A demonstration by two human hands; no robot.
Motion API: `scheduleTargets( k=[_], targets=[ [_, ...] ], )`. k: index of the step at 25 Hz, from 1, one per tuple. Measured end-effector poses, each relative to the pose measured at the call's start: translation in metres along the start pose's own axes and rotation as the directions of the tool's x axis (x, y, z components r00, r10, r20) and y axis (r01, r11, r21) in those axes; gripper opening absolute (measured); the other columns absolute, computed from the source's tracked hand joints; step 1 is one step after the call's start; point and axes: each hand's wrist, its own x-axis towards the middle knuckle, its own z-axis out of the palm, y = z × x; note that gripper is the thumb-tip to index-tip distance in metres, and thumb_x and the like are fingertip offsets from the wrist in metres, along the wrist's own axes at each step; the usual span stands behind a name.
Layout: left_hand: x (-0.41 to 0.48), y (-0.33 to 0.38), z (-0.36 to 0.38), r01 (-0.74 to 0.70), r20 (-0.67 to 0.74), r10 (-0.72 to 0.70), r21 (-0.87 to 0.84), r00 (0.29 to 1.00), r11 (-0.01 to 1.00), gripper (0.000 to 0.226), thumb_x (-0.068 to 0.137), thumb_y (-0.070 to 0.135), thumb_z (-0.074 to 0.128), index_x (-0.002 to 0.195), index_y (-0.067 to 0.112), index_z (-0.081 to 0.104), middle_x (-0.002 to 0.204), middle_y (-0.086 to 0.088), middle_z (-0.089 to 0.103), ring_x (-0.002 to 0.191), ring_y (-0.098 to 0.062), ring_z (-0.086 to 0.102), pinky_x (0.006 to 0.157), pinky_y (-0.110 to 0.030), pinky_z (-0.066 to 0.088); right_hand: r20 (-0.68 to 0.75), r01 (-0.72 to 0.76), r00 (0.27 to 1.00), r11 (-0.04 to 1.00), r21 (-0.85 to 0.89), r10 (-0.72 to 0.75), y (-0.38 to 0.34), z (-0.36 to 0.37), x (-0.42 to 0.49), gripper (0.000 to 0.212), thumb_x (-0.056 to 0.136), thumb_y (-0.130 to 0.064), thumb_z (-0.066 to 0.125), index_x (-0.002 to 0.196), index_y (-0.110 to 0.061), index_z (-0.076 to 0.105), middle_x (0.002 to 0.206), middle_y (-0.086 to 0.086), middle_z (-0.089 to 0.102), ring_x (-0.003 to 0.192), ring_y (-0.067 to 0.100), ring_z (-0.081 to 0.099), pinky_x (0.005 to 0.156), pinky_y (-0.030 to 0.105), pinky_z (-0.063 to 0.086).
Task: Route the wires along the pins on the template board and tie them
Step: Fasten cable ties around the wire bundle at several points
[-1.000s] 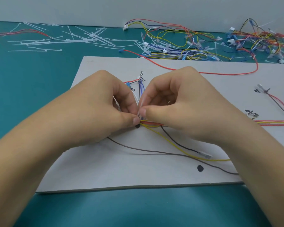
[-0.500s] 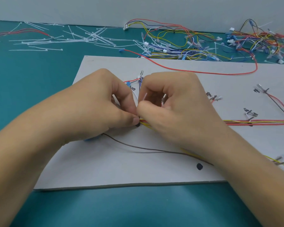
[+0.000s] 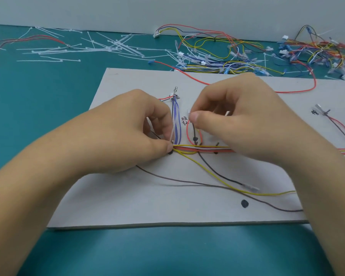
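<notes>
Flat grey template board [image 3: 127,196] lay on the teal mat [image 3: 38,116]. Thin round wires [image 3: 205,150], red, yellow and white, ran left to right across its middle past short dark pins [image 3: 217,144]; purple strands [image 3: 177,116] rose toward the far side from their left end. My left hand [image 3: 127,136], fingers curled, pinched a flat white cable tie [image 3: 173,128] at that end. My right hand [image 3: 237,120], apart to the right, knuckles up, pinched a thin white strip [image 3: 190,113] between thumb and forefinger. Loose ties [image 3: 108,46] and tangled wire heaps [image 3: 227,54] lay far.
</notes>
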Motion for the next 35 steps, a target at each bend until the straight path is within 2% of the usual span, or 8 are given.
scheduleTargets(
  k=[3,6,9,13,21,24,28,35],
  targets=[
    [-0.001,0.003,0.005,-0.052,-0.022,0.052,0.02,0.998,0.998,0.029,0.068,0.053,0.066,0.094,0.041,0.07,0.093,0.021,0.067,0.083,-0.001,0.064,0.075,-0.029,0.055,0.033,-0.034,0.999,0.999,-0.035,0.036,0.007,-0.008,-0.003,0.015,0.085,-0.02,0.072,0.071,-0.024,0.074,0.063,-0.014,0.068,0.051,0.005,0.056,0.05,0.015,0.041],
    [-0.001,0.009,0.012,-0.094,-0.049,0.094,0.012,0.994,0.996,0.025,0.068,0.056,0.066,0.086,0.039,0.07,0.091,0.015,0.064,0.088,-0.002,0.061,0.088,-0.036,0.05,0.185,-0.037,0.981,0.996,-0.084,0.052,0.004,-0.009,-0.006,0.013,0.082,-0.019,0.072,0.071,-0.025,0.074,0.061,-0.014,0.067,0.051,0.004,0.055,0.049,0.014,0.041],
    [0.0,0.011,0.018,-0.116,-0.075,0.117,0.017,0.99,0.993,0.023,0.069,0.054,0.068,0.081,0.034,0.07,0.088,0.013,0.062,0.086,-0.002,0.06,0.093,-0.039,0.045,0.222,-0.033,0.974,0.996,-0.079,0.05,0.004,-0.01,-0.007,0.012,0.082,-0.019,0.072,0.072,-0.025,0.074,0.061,-0.012,0.066,0.051,0.003,0.054,0.05,0.015,0.042],
    [0.001,0.008,0.021,-0.133,-0.099,0.135,0.021,0.986,0.991,0.015,0.079,0.043,0.081,0.079,0.032,0.071,0.089,0.011,0.061,0.086,-0.004,0.059,0.09,-0.038,0.044,0.251,-0.034,0.967,0.996,-0.08,0.053,0.004,-0.014,-0.008,0.015,0.082,-0.015,0.07,0.075,-0.027,0.075,0.062,-0.011,0.067,0.051,0.004,0.055,0.049,0.018,0.045],
    [0.001,0.006,0.02,-0.154,-0.061,0.152,-0.025,0.986,0.988,0.013,0.083,0.029,0.079,0.084,0.039,0.072,0.09,0.013,0.062,0.085,-0.005,0.06,0.085,-0.037,0.051,0.328,-0.053,0.942,0.997,-0.064,0.071,0.003,-0.021,-0.011,0.026,0.076,-0.007,0.073,0.085,-0.031,0.074,0.079,-0.009,0.071,0.058,0.011,0.063,0.051,0.023,0.051],
    [0.001,0.004,0.018,-0.161,-0.039,0.159,-0.032,0.986,0.986,0.021,0.085,0.022,0.076,0.088,0.042,0.071,0.09,0.013,0.062,0.086,-0.005,0.061,0.082,-0.035,0.053,0.267,-0.062,0.961,0.996,-0.056,0.075,0.004,-0.023,-0.011,0.023,0.078,-0.007,0.071,0.084,-0.029,0.073,0.075,-0.01,0.071,0.057,0.014,0.065,0.05,0.027,0.052],
    [0.001,0.002,0.009,-0.183,0.016,0.184,-0.039,0.983,0.982,0.038,0.081,0.003,0.067,0.09,0.04,0.071,0.087,0.012,0.067,0.083,-0.01,0.065,0.07,-0.029,0.054,0.145,-0.099,0.984,0.995,-0.02,0.1,0.006,-0.027,-0.011,0.014,0.082,-0.01,0.072,0.078,-0.023,0.071,0.064,-0.009,0.068,0.049,0.016,0.065,0.044,0.016,0.044],
    [0.003,-0.005,0.004,-0.238,0.022,0.238,0.006,0.971,0.971,0.02,0.076,0.013,0.06,0.087,0.026,0.071,0.092,0.024,0.068,0.083,-0.01,0.063,0.064,-0.022,0.051,0.288,-0.094,0.954,0.996,0.008,0.087,0.0,-0.021,-0.012,0.012,0.084,-0.011,0.074,0.075,-0.019,0.073,0.06,-0.001,0.07,0.049,0.01,0.064,0.049,0.025,0.052]
  ],
)
